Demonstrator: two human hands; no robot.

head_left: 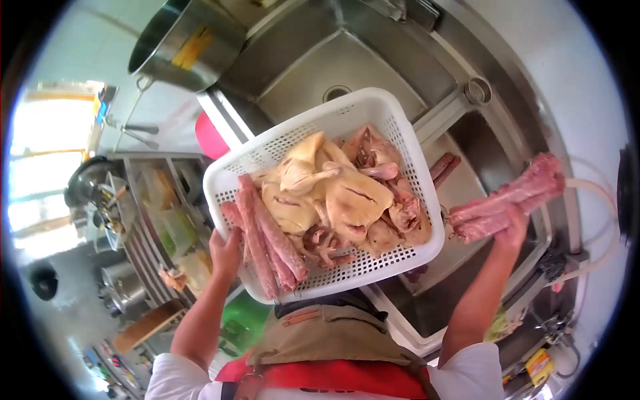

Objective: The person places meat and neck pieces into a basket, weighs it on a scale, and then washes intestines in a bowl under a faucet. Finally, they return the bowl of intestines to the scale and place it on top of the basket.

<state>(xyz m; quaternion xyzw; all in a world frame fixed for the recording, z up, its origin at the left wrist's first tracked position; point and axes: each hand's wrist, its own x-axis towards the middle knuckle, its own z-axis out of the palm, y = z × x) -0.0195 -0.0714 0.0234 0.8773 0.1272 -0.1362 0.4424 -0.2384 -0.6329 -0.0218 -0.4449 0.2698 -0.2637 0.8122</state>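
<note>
A white perforated plastic basket (313,287) is tilted in front of me, partly over the sinks. In it lie pale plucked poultry carcasses (360,200), several with slits in the skin, and reddish feet or scraps (327,243). Long pink necks (260,233) rest along its left side. My left hand (225,255) grips the basket's left rim, close to a neck end; its fingertips are partly hidden. Off to the right, my right hand (512,227) is closed around a bunch of pink necks (510,197), held above the right-hand sink.
Behind the basket is a steel sink (340,57) with a drain. A second sink (460,160) on the right holds more dark red meat pieces (443,168). A large steel pot (190,47) stands at upper left, near a pink bowl (212,135). Racks (170,200) with containers line the left.
</note>
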